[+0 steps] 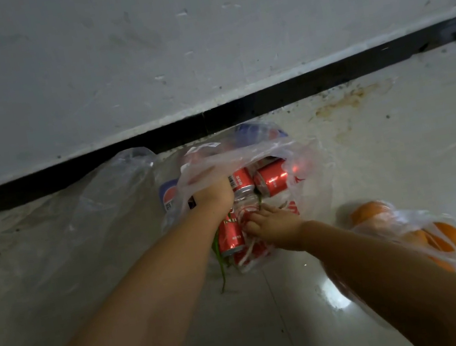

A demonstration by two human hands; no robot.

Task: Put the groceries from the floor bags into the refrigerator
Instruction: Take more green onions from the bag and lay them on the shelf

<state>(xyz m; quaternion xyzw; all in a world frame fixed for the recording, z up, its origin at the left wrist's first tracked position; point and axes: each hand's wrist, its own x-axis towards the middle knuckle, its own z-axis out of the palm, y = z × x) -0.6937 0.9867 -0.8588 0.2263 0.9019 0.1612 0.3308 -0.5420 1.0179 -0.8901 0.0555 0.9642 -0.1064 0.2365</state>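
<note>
Item 1: empty clear bag (61,246), slumped on the floor (398,150) by the wall. Item 2: can bag (247,151), red cans (271,180) inside; your left hand (214,194) fists its plastic rim. Your right hand (272,226), fingers curled, touches cans. Item 3: oranges bag (411,228), behind your right forearm.

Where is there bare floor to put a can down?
Bare tile lies right of the can bag, between wall trim and orange bag. It is crowded where both hands meet the cans.
</note>
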